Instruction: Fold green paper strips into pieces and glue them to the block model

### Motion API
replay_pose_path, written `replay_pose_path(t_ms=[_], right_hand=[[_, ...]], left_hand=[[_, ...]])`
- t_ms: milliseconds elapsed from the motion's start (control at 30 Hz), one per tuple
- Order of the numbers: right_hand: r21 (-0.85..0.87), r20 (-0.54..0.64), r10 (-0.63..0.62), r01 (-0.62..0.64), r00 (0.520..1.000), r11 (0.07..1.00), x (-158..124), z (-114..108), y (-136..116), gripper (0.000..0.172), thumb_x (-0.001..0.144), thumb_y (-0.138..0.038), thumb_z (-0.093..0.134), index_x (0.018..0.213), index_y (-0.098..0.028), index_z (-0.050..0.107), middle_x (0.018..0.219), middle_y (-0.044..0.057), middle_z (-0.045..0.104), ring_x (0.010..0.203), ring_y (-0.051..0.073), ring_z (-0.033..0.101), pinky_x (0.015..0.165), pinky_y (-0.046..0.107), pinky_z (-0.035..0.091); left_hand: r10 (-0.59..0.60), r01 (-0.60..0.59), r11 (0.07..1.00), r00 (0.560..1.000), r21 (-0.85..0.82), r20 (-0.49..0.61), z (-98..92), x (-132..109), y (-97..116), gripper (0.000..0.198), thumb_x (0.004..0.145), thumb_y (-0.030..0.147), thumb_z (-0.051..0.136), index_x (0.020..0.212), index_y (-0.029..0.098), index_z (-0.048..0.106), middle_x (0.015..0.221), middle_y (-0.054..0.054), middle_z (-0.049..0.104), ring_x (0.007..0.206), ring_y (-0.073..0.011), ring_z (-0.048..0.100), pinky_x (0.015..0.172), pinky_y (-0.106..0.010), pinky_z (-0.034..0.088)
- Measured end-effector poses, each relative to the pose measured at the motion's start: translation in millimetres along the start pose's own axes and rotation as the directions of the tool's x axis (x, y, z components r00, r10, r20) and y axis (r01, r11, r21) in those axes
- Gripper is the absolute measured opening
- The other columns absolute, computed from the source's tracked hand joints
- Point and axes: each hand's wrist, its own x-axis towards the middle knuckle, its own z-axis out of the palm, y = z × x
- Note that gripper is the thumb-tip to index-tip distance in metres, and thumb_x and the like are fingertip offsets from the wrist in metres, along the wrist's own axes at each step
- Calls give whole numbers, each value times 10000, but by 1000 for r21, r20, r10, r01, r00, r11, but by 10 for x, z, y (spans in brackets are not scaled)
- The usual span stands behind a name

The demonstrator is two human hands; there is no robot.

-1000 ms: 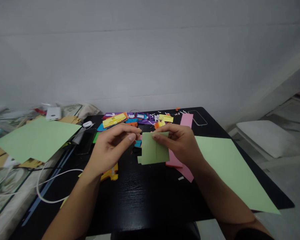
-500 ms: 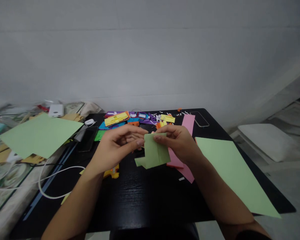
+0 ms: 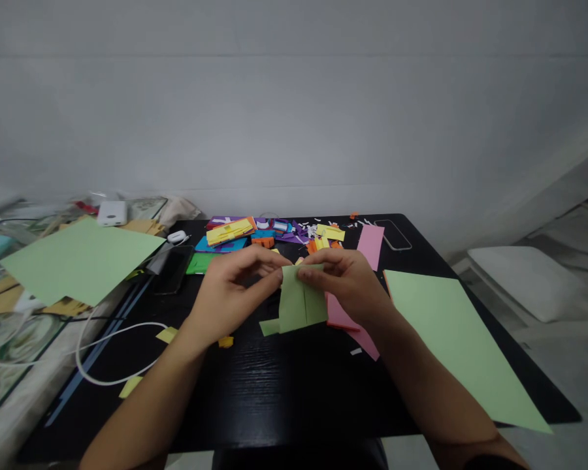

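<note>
Between my hands, above the black table, hangs a small creased piece of green paper (image 3: 301, 303) with a narrow strip sticking out at its lower left. My left hand (image 3: 242, 284) pinches its upper left corner between thumb and fingertips. Along the top edge, my right hand (image 3: 345, 281) grips the same paper, thumb on the near face. The fingertips of both hands almost meet there. Behind and under my right hand lie pink paper strips (image 3: 342, 312), partly covered by it.
Large green sheets (image 3: 463, 339) lie at the right, with another green sheet (image 3: 83, 261) at the left. Coloured folded papers (image 3: 231, 232) and white scraps line the table's back. A white cable (image 3: 81, 359) loops near my left forearm. A black phone (image 3: 174, 269) lies beyond it.
My left hand has moved in to pinch the green paper's upper left corner. The paper has swung slightly left and hangs more upright. My right hand keeps its hold.
</note>
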Motion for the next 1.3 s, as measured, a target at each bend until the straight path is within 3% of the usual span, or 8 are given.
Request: replay_pose_path(t_ms=[100,233,300,500,667,733,967,1300], right_hand=[[-52,-33,-73,71,997,996,-48,7,-54,182,726,-321,943,829,-228,826,760,11,800,675,146,726,606,268,599],[-85,-29,-139,136,990,987,-75,9,-98,136,753,-319,919,821,-237,833,758,8,803,661,143,724,590,259,597],[-116,-37,-176,171,984,978,-83,17,-108,121,758,-311,914,814,-239,835,760,6,804,653,137,717,584,252,587],[-275,-138,-320,274,938,922,-150,57,-126,49,798,-279,883,812,-253,844,761,0,809,612,126,675,551,254,532],[-344,-191,-374,295,907,891,-173,77,-109,49,806,-270,883,843,-273,851,808,-6,827,623,136,693,542,264,532],[-329,-181,-389,317,903,890,-175,96,-101,59,809,-252,881,850,-281,849,819,-14,832,672,145,731,583,263,568],[-353,-148,-441,370,885,859,-192,133,-107,123,815,-171,866,848,-289,849,809,-38,835,711,144,769,633,251,608],[-377,-161,-433,350,887,857,-184,123,-107,91,814,-206,878,846,-286,849,835,-24,844,746,167,787,703,285,641]], left_hand=[[117,-113,984,993,138,-20,7,-31,-18,119,916,133,742,989,217,784,879,-28,813,717,-136,751,672,-241,621],[310,-293,904,951,311,-6,6,-59,-32,154,917,107,744,1012,226,767,926,-15,821,801,-137,761,755,-253,611],[337,-314,886,941,342,-9,11,-72,-40,154,921,95,735,1011,218,757,922,-9,817,801,-132,756,759,-250,602],[198,-179,965,976,189,-87,26,-89,-44,95,947,136,721,997,211,751,848,3,777,721,-113,713,674,-224,581],[76,-74,996,995,41,-64,28,-58,7,114,995,182,660,1061,207,749,899,-24,770,768,-124,720,686,-230,596],[66,-64,997,997,39,-45,46,-53,2,142,961,192,712,1097,208,749,941,-29,777,787,-126,722,711,-235,604],[67,-55,993,992,105,-112,71,-80,-37,42,901,199,804,892,224,772,796,12,765,702,-107,690,656,-221,563],[-41,41,999,993,-2,-114,87,-65,-9,36,912,213,780,882,221,763,765,16,741,665,-102,666,597,-202,546]])
